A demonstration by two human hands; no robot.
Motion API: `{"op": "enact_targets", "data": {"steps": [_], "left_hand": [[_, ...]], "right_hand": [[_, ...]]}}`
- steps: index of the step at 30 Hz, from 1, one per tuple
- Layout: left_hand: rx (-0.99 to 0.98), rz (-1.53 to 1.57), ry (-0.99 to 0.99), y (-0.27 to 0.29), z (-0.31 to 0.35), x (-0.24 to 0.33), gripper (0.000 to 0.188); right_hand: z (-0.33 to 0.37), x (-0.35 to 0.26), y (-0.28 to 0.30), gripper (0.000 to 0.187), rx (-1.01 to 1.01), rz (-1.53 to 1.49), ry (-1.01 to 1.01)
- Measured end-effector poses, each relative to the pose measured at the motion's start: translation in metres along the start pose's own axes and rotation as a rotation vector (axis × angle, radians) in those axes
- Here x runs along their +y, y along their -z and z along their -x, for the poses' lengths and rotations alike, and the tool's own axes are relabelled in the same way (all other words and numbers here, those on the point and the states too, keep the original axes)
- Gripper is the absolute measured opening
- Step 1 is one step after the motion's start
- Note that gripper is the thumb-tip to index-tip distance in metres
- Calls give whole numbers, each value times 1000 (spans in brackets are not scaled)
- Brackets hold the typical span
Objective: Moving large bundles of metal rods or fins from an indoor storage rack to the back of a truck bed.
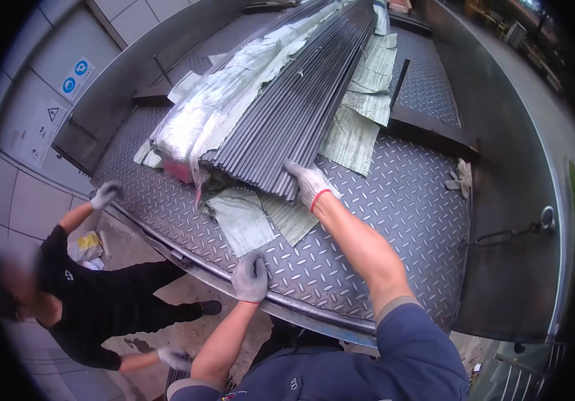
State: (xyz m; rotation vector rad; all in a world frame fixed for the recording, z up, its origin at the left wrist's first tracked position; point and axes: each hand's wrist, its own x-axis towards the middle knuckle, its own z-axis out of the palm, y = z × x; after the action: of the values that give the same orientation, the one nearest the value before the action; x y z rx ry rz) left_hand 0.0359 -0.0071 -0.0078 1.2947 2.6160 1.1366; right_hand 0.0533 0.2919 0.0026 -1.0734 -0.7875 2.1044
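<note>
Dark metal rods (287, 120) lie in a wide bundle on the truck bed, their cut ends toward me. At the bundle's near right corner, my right hand (307, 182), in a pale work glove with a red cuff, is closed around the ends of some rods; part of its fingers is hidden. My left hand (250, 279), gloved too, is at the bed's near edge (287, 302) with its fingers curled and nothing visible in them. Pale woven wrapping (241, 217) hangs from under the rod ends, just beyond this hand.
A co-worker (93, 294) in black stands at the left, one gloved hand (105, 194) by the bed's edge. Beside the rods lies a wrapped bundle (194, 130). A crossbar (428, 128) with an upright post and a loose glove (461, 179) are on the right, near the side wall (511, 200).
</note>
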Motion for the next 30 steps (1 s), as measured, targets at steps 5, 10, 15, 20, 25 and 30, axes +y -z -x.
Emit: {"op": "enact_targets", "data": {"steps": [5,10,15,20,25,30], "left_hand": [[75,63,-53,5,1,-7,12],[72,75,-116,7,3,-14,11],[72,78,-88,7,8,-17,12],[62,85,-57,3,12,-21,17],[76,97,-28,9,12,-19,19],[-477,905,426,12,-20,-23,41]], "right_hand": [[9,-16,57,20,-260,-278,-150],[42,-31,37,19,-158,-579,-168],[19,-18,45,23,-480,-797,-316],[70,0,35,32,-192,-562,-256],[200,61,13,31,-175,-313,-194],[340,140,-10,27,-89,-456,-403]]}}
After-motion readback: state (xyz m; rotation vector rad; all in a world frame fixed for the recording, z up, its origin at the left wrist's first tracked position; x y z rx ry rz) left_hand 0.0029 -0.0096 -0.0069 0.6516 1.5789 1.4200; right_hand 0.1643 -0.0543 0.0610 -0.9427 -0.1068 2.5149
